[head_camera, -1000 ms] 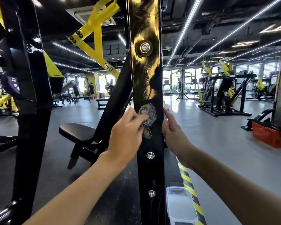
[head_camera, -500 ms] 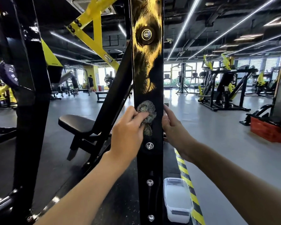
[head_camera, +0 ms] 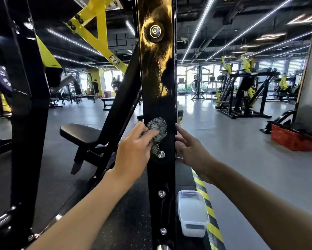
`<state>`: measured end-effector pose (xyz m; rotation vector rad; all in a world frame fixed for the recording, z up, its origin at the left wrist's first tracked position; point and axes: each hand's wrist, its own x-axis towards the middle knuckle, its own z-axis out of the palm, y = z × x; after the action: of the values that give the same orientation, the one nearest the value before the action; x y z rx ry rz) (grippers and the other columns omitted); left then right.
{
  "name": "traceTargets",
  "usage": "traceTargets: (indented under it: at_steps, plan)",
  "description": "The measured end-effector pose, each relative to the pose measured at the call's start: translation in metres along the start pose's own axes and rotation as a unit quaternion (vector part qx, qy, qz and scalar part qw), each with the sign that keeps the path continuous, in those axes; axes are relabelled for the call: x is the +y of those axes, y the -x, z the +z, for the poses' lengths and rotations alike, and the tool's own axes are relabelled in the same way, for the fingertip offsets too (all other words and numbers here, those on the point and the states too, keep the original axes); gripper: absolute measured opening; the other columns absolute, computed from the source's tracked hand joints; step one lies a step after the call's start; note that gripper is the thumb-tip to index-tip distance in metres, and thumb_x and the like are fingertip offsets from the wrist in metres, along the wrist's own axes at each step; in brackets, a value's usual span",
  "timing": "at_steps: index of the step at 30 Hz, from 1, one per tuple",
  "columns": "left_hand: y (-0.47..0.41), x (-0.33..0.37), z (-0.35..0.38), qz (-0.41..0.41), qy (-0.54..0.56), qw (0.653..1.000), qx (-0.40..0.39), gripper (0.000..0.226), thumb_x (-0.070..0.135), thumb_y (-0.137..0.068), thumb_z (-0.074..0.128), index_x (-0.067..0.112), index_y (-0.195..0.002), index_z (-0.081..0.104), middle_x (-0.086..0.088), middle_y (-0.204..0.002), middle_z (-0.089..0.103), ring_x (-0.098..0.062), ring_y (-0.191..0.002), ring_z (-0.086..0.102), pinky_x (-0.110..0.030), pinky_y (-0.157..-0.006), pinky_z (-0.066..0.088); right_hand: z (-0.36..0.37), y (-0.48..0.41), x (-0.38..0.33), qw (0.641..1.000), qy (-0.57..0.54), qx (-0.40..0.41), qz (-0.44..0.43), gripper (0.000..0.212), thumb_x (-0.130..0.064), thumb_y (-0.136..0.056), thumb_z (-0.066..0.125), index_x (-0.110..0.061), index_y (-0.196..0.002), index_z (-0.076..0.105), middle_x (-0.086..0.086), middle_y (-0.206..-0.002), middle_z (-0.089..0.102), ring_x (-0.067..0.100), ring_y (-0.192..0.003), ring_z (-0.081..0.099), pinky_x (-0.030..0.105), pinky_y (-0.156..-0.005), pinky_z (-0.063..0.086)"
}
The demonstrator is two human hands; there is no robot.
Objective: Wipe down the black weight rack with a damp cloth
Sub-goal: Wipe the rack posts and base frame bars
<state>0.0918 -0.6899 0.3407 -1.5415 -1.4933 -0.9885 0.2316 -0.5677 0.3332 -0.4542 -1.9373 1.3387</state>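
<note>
Left hand [head_camera: 133, 150] grips cloth [head_camera: 158, 130] against rack upright [head_camera: 159, 103]; right hand [head_camera: 191, 150] loosely open, touching upright's edge.

We've got a clear plastic tub [head_camera: 192, 213] on the floor right beside striped yellow-and-black tape [head_camera: 205, 199], a padded bench [head_camera: 79, 132] off left, and a red crate [head_camera: 290, 139] far right.

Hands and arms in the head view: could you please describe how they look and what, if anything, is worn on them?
Both are bare. The left hand and right hand wear no gloves, and no rings show. The left forearm and right forearm carry no sleeve, watch or band within the frame.
</note>
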Motion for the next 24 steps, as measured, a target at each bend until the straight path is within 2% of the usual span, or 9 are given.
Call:
traceTargets:
  at_steps: [2,6,9,11,13,15,19,22,24]
  plan:
    - [0.009,-0.004,-0.001,-0.008,-0.004,1.000,-0.010,0.045,-0.014,-0.066,0.082,0.006,-0.106,0.075,-0.007,-0.092,0.056,-0.020,-0.076,0.062,-0.027,-0.070,0.058,-0.001,0.004,-0.001,1.000,-0.011,-0.016,0.009,0.072,0.008,-0.100,0.039,-0.042,-0.151,0.032,-0.004,-0.140,0.052,0.023,-0.099,0.060,0.063,-0.097,0.045]
    - [0.031,-0.005,-0.002,-0.042,0.006,0.998,-0.054,0.049,-0.015,-0.064,0.082,0.007,-0.108,0.075,-0.004,-0.090,0.056,-0.019,-0.072,0.061,-0.022,-0.070,0.053,-0.002,0.009,0.000,0.999,-0.013,-0.026,0.013,0.086,0.020,-0.093,0.034,-0.047,-0.148,0.037,-0.006,-0.141,0.052,0.029,-0.100,0.064,0.074,-0.092,0.037]
    - [0.032,-0.001,-0.010,-0.034,0.000,0.995,-0.090,0.049,-0.015,-0.065,0.082,0.008,-0.108,0.075,-0.003,-0.091,0.056,-0.019,-0.069,0.060,-0.026,-0.070,0.057,0.002,0.011,-0.001,0.999,-0.020,-0.023,0.027,0.092,0.022,-0.089,0.037,-0.048,-0.149,0.034,0.004,-0.141,0.050,0.020,-0.101,0.065,0.059,-0.084,0.050]
    - [0.025,0.002,-0.019,-0.041,0.000,0.995,-0.096,0.044,-0.013,-0.070,0.080,0.007,-0.108,0.075,-0.003,-0.092,0.057,-0.022,-0.069,0.062,-0.038,-0.066,0.061,0.003,0.010,-0.002,0.998,-0.035,-0.023,0.041,0.093,0.024,-0.087,0.036,-0.045,-0.149,0.034,0.007,-0.135,0.052,0.018,-0.086,0.064,0.044,-0.068,0.046]
    - [0.014,0.011,-0.025,-0.054,0.015,0.996,-0.066,0.037,-0.010,-0.077,0.075,0.006,-0.110,0.074,-0.003,-0.094,0.058,-0.022,-0.074,0.063,-0.041,-0.070,0.060,0.003,0.010,-0.006,0.996,-0.064,-0.024,0.056,0.091,0.028,-0.087,0.032,-0.038,-0.150,0.035,0.010,-0.125,0.052,0.017,-0.075,0.060,0.031,-0.056,0.041]
    - [-0.002,0.026,-0.022,-0.037,0.016,0.998,-0.045,0.032,-0.006,-0.083,0.071,0.007,-0.112,0.073,-0.004,-0.095,0.057,-0.023,-0.079,0.062,-0.041,-0.072,0.059,0.002,0.013,-0.012,0.990,-0.117,-0.024,0.070,0.085,0.030,-0.087,0.029,-0.028,-0.148,0.039,0.011,-0.117,0.053,0.019,-0.073,0.059,0.028,-0.051,0.045]
    - [-0.016,0.051,-0.002,-0.026,-0.039,0.996,-0.072,0.019,0.001,-0.085,0.070,0.010,-0.101,0.073,-0.004,-0.092,0.055,-0.025,-0.069,0.059,-0.041,-0.056,0.056,-0.002,0.024,-0.016,0.985,-0.138,-0.026,0.097,0.069,0.028,-0.087,0.025,-0.013,-0.135,0.054,0.009,-0.114,0.061,0.024,-0.083,0.060,0.031,-0.066,0.048]
    - [-0.004,0.053,0.011,-0.017,-0.078,0.991,-0.103,0.020,0.000,-0.072,0.079,0.011,-0.087,0.072,-0.004,-0.089,0.056,-0.025,-0.059,0.058,-0.032,-0.043,0.048,-0.005,0.028,-0.013,0.988,-0.108,-0.016,0.111,0.061,0.026,-0.086,0.023,-0.006,-0.124,0.058,0.006,-0.097,0.064,0.023,-0.078,0.058,0.032,-0.067,0.046]
    - [0.005,0.053,0.018,-0.003,-0.103,0.987,-0.126,0.024,0.002,-0.065,0.083,0.013,-0.082,0.070,-0.003,-0.089,0.056,-0.024,-0.056,0.057,-0.030,-0.041,0.044,-0.005,0.029,-0.011,0.990,-0.088,0.000,0.106,0.057,0.026,-0.086,0.023,-0.006,-0.115,0.061,0.009,-0.090,0.064,0.023,-0.074,0.060,0.035,-0.071,0.051]
